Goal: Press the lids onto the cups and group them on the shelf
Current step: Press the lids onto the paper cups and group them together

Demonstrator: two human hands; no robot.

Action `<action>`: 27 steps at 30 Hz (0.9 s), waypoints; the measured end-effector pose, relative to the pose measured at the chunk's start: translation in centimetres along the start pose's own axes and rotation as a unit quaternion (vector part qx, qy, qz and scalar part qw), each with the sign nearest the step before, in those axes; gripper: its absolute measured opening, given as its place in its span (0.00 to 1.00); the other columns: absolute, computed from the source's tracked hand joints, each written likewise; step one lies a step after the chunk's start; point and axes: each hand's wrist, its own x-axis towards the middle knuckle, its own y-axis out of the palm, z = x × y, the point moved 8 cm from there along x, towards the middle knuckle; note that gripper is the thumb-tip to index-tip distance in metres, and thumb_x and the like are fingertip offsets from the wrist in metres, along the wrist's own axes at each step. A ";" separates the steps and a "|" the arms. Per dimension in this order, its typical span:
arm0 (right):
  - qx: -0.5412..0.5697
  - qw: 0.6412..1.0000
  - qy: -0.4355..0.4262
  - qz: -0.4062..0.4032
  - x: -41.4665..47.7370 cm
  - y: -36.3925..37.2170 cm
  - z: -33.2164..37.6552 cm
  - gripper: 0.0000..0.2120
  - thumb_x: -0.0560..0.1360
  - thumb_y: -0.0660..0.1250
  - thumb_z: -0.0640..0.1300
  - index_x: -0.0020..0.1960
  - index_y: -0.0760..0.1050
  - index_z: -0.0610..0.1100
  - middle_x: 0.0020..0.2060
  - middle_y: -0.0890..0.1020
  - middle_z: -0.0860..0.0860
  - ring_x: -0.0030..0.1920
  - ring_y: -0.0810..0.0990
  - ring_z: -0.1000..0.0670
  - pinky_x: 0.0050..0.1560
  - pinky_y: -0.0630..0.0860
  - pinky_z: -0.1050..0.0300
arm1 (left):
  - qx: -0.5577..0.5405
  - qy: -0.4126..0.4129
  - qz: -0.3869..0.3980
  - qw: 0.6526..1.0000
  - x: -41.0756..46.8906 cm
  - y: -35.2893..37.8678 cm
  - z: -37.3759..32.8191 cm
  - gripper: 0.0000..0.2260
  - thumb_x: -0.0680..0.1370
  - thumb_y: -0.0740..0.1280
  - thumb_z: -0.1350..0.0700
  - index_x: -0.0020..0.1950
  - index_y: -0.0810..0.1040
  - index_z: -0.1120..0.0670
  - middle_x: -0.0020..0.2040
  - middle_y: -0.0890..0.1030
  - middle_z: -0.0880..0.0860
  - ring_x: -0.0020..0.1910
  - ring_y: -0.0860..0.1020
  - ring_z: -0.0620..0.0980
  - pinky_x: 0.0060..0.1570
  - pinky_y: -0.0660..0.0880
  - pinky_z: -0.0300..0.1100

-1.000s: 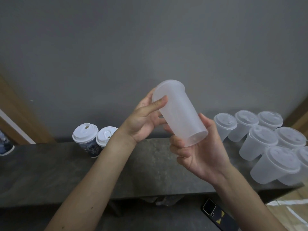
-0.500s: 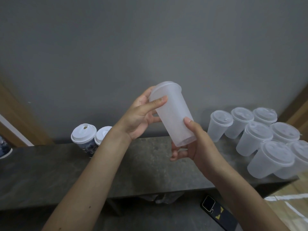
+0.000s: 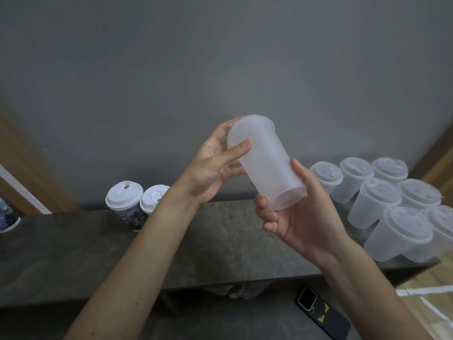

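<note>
Frosted cup (image 3: 267,165) — lidded, tilted; seven lidded cups (image 3: 375,204) grouped on shelf (image 3: 73,246).

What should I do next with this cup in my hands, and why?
Probably turn the cup upright and carry it right to the lidded clear cups on the shelf. Its lid already looks on, though I cannot tell how firmly; the left hand pinches the lid end, the right hand grips the base, and the cup is tilted above the shelf.

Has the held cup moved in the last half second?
Yes. The held cup tipped its base rightward, nearer the frosted cups on the shelf.
</note>
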 end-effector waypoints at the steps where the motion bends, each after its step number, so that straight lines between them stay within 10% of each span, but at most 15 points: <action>1: 0.006 1.000 0.003 0.002 0.0 0.0 -0.1 0.31 0.78 0.58 0.63 0.64 0.75 0.37 0.33 0.74 0.43 0.27 0.71 0.51 0.25 0.78 0.58 | 0.008 0.001 -0.006 1.000 0.0 0.0 0.0 0.24 0.77 0.70 0.57 0.73 0.71 0.52 0.61 0.79 0.50 0.58 0.81 0.53 0.52 0.80 0.48; 11: 0.091 0.990 0.020 0.105 0.6 -0.2 -0.8 0.31 0.79 0.60 0.63 0.64 0.77 0.37 0.37 0.77 0.43 0.29 0.77 0.51 0.29 0.80 0.58 | -0.067 -0.043 -0.040 0.996 -0.2 0.8 0.8 0.22 0.82 0.61 0.45 0.72 0.73 0.55 0.60 0.78 0.54 0.52 0.79 0.52 0.39 0.78 0.47; 16: 0.211 0.952 0.070 0.212 0.3 1.1 -1.3 0.32 0.83 0.61 0.59 0.76 0.49 0.45 0.42 0.78 0.39 0.38 0.81 0.45 0.42 0.84 0.51 | -0.103 -0.064 -0.028 0.992 0.1 1.2 0.9 0.32 0.81 0.56 0.35 0.74 0.72 0.57 0.65 0.76 0.57 0.63 0.74 0.55 0.56 0.73 0.53; 27: 0.221 0.964 0.079 0.129 0.6 2.4 -0.8 0.30 0.82 0.59 0.60 0.74 0.63 0.41 0.42 0.78 0.39 0.34 0.80 0.46 0.35 0.84 0.53 | -0.152 -0.191 -0.093 0.965 -0.3 0.6 5.9 0.26 0.81 0.54 0.34 0.61 0.76 0.54 0.32 0.82 0.52 0.21 0.76 0.50 0.20 0.76 0.40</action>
